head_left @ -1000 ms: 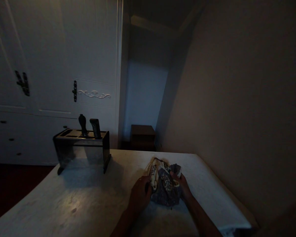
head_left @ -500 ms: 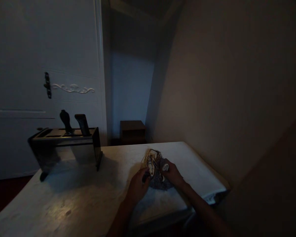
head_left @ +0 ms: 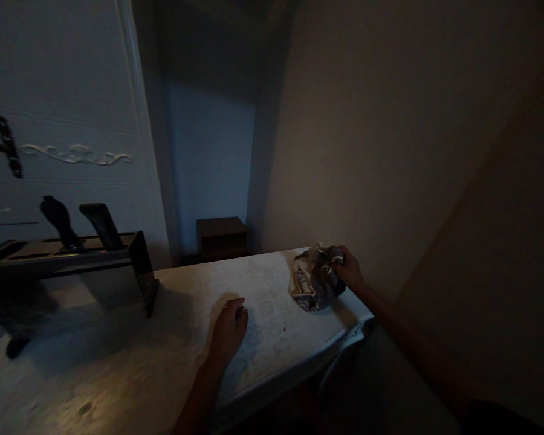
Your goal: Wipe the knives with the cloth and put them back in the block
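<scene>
At the far left stands 1 knife block [head_left: 68,266], a dark open frame resting on the pale tabletop [head_left: 118,356], with 2 black handles [head_left: 79,222] sticking up from its top, side by side and leaning slightly. Behind it is 1 white cabinet door [head_left: 63,109] with a scroll ornament and 1 dark handle. Further right, past the tabletop's far edge, sits 1 small brown box-like stand [head_left: 221,235] in a dim recess. Near the middle, the left hand [head_left: 229,329] lies flat on the tabletop, its fingers loosely spread and holding nothing. Well apart from it, at the tabletop's right corner, lies 1 crumpled patterned cloth [head_left: 312,281], dark with pale patches, resting on the surface beside the wall. The right hand [head_left: 349,270] is on the cloth's right side, its fingers closed around a bunched fold of it.
</scene>
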{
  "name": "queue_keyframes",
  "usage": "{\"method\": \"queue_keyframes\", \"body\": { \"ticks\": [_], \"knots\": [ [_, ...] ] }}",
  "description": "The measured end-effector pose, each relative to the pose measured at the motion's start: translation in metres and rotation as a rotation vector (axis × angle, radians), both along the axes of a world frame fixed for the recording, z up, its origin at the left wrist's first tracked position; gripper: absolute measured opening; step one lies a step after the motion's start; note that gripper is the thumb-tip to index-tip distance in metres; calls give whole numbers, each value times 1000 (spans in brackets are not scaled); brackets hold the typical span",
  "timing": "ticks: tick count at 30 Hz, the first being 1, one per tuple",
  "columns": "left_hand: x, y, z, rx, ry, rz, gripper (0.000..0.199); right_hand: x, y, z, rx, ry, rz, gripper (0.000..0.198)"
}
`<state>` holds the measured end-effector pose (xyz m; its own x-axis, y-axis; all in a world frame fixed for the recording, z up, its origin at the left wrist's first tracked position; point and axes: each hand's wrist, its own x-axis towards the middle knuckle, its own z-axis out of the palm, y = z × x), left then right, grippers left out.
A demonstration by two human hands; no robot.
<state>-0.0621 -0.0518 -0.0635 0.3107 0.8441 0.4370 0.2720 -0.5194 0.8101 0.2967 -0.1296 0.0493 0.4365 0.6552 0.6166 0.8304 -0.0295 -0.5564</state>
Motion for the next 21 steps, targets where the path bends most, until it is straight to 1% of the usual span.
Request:
{"method": "queue_keyframes", "body": {
  "ticks": [3,5,7,10,12,14,16,21],
  "knots": [
    [1,2,2,44,37,10,28,32,-16,16,-200,-178,-135,34],
    [1,2,3,73,57,19,26,47,-25,17,-330,-281,-205,34],
    [1,3,5,101,72,33,25,56,-33,9,-419,-350,-200,37],
    [0,4,7,132,97,38,23,58,-38,-16,-513,-435,-68,41],
    [0,5,8,137,114,38,21,55,-38,-35,-569,-520,5,41],
    [0,5,8,132,128,48,20,51,-36,-50,-568,-597,3,40],
    [0,5,8,129,145,52,21,50,-34,-59,-544,-637,-17,41],
    [-1,3,9,131,172,41,18,61,-30,-64,-519,-631,31,47]
  ]
}}
